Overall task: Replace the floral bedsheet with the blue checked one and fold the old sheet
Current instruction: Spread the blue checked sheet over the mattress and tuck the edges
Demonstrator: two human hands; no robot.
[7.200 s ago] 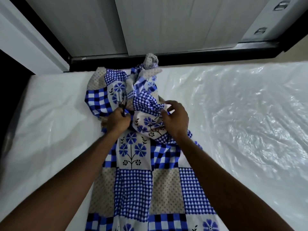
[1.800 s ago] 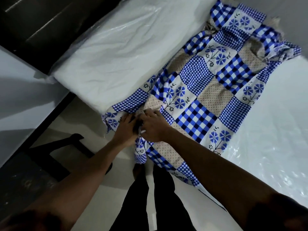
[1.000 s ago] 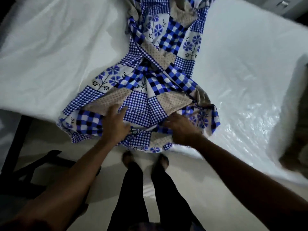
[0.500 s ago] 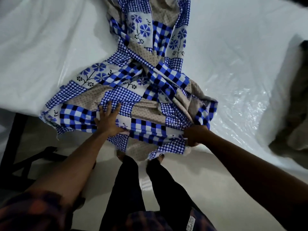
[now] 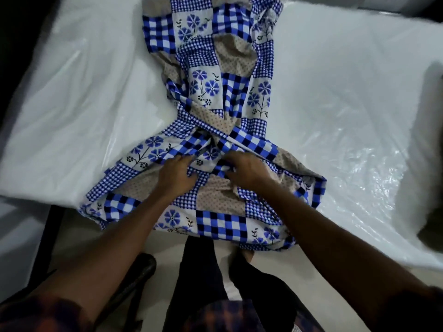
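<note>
**Sheet (image 5: 203, 61), one.** Patchwork of four kinds of square: large blue-and-black check, small blue gingham, blue flowers on white, beige with dots. It lies bunched in one long strip across the mattress, from the far side to the near edge. The near end is spread wider and hangs over that edge. Folds cross at the middle of the strip, just beyond the hands.

**Mattress (image 5: 84, 92), one.** White, under one clear, crinkled plastic cover (image 5: 359, 168), bare on both sides of the sheet.

**Hands, two.** The left hand (image 5: 176, 173) is palm down on the sheet, fingers bent and gripping a checked fold. The right hand (image 5: 248, 167) is just beside it, fingers curled round another checked fold. The two hands are near each other but apart.

**Legs (image 5: 199, 271), two.** In dark trousers, standing on the pale floor (image 5: 167, 245) at the near edge.

**Dark shape (image 5: 431, 224), one.** At the right margin, too blurred to identify.
</note>
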